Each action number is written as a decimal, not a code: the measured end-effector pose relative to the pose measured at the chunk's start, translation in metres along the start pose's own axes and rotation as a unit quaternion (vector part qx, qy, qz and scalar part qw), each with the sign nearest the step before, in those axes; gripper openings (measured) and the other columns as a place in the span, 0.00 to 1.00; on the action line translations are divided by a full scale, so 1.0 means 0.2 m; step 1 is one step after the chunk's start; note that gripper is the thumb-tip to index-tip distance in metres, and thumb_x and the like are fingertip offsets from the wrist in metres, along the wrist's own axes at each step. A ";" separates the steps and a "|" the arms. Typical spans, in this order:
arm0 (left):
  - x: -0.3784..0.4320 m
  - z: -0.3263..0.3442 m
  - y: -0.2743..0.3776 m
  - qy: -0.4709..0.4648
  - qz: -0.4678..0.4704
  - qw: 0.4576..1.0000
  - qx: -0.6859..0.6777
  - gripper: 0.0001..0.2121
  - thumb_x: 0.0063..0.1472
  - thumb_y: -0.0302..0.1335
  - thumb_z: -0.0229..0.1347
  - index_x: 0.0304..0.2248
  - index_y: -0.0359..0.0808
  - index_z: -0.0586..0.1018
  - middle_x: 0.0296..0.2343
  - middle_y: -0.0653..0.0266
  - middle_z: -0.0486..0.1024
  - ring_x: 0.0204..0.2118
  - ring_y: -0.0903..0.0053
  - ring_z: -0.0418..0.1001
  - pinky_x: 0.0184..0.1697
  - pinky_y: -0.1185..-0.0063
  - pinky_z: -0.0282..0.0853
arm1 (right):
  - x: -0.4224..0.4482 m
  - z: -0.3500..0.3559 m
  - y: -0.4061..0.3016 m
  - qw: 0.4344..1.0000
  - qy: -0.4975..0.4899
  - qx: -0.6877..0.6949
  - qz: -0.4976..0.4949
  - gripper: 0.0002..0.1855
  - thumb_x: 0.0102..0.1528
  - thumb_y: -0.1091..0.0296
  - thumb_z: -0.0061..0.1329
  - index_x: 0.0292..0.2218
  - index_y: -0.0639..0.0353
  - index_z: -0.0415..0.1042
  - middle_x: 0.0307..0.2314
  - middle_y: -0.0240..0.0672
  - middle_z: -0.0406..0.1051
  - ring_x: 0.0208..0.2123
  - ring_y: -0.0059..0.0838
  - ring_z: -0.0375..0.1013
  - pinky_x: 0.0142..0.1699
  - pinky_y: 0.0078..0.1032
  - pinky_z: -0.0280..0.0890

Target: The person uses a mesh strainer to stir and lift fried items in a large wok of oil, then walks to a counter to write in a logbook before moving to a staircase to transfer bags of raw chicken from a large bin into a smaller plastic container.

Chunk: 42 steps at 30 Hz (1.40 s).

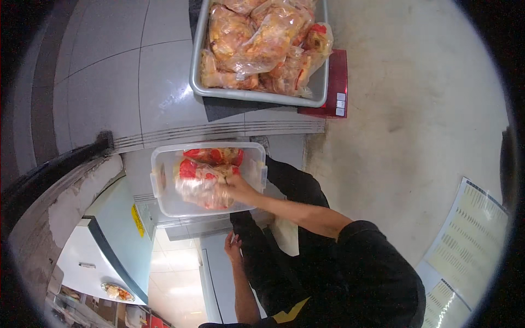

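My right hand (234, 187) reaches into a clear plastic box (251, 201) and grips a clear plastic bag with red print (199, 184); its fingertips are blurred. A second red-printed bag (215, 156) lies beside it in the box. What the bags hold is hard to tell. Below the box in the picture, my left hand (233, 246) hangs near my dark trouser leg (256, 246), fingers slightly curled and holding nothing. Beyond the box, a grey plastic tub (262, 97) is heaped with clear bags of browned food, possibly poultry (262, 41).
A red device with pale buttons (338, 92) is partly under the tub, with a dark mat (223, 107) nearby. Grooved step tiles (184, 133) run between tub and box. A white appliance (88, 254) stands at lower left. Printed sheets (459, 233) hang at right.
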<state>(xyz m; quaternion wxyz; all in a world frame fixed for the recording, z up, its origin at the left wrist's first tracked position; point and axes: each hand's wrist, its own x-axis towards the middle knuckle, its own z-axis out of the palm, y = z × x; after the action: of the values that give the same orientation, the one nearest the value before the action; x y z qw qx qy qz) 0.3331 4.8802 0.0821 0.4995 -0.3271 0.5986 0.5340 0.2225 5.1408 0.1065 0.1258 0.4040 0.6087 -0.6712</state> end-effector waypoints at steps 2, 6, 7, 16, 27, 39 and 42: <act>-0.06 0.07 0.04 0.001 -0.020 1.000 0.019 0.18 0.53 0.21 0.42 0.46 0.32 0.59 0.44 0.61 0.58 0.43 0.70 0.62 0.40 0.76 0.62 | 0.17 -0.16 0.20 0.967 0.085 -0.199 -0.136 0.13 0.45 0.62 0.45 0.20 0.64 0.66 0.13 0.42 0.63 0.16 0.29 0.62 0.22 0.26 0.55; -0.02 0.02 0.03 0.017 0.001 1.000 0.013 0.18 0.53 0.21 0.41 0.46 0.32 0.59 0.44 0.61 0.59 0.42 0.70 0.62 0.37 0.80 0.64 | 0.37 -0.44 -0.10 0.896 0.259 -0.333 -0.138 0.10 0.41 0.77 0.39 0.30 0.66 0.62 0.26 0.48 0.64 0.30 0.45 0.63 0.34 0.36 0.58; -0.02 0.02 0.03 0.036 -0.005 0.999 -0.001 0.21 0.48 0.15 0.39 0.45 0.31 0.60 0.44 0.60 0.60 0.42 0.72 0.63 0.35 0.81 0.64 | 0.42 -0.55 -0.26 0.867 0.296 -0.296 -0.271 0.11 0.38 0.81 0.38 0.29 0.67 0.63 0.31 0.49 0.62 0.34 0.47 0.61 0.37 0.35 0.57; 0.02 0.20 0.13 0.015 -0.007 1.000 0.008 0.21 0.48 0.15 0.40 0.45 0.31 0.60 0.44 0.60 0.59 0.42 0.71 0.62 0.38 0.79 0.63 | 0.93 -1.06 -0.45 0.598 0.233 -0.750 -0.160 0.05 0.41 0.69 0.43 0.21 0.52 0.71 0.19 0.31 0.69 0.24 0.28 0.69 0.24 0.27 0.62; 0.01 0.21 0.10 0.039 -0.005 0.999 0.002 0.21 0.47 0.13 0.38 0.44 0.31 0.62 0.43 0.61 0.61 0.42 0.70 0.64 0.39 0.77 0.63 | 0.74 -1.24 -0.68 0.690 0.279 -0.519 -0.421 0.10 0.40 0.67 0.44 0.13 0.63 0.69 0.17 0.42 0.68 0.20 0.38 0.68 0.25 0.29 0.62; -0.01 -0.02 -0.06 0.006 0.048 0.998 -0.026 0.19 0.51 0.22 0.46 0.45 0.32 0.61 0.44 0.59 0.59 0.43 0.70 0.63 0.37 0.80 0.63 | -0.04 -1.12 -1.22 0.752 0.206 -0.474 -0.411 0.12 0.43 0.68 0.46 0.16 0.66 0.61 0.10 0.40 0.56 0.14 0.31 0.56 0.20 0.26 0.52; -0.01 0.00 -0.06 0.027 0.025 0.999 -0.010 0.18 0.51 0.20 0.43 0.45 0.31 0.61 0.44 0.59 0.60 0.42 0.71 0.63 0.37 0.80 0.63 | -0.28 -0.84 -1.20 0.735 0.198 -0.467 -0.450 0.10 0.39 0.70 0.46 0.15 0.64 0.59 0.10 0.38 0.56 0.15 0.32 0.58 0.21 0.28 0.53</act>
<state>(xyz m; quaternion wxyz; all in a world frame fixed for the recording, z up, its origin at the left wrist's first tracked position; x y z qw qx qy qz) 0.3443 4.8775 0.0815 0.4661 -0.3316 0.6147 0.5431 0.1656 5.3317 0.3274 -0.1416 0.0969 0.9676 -0.1852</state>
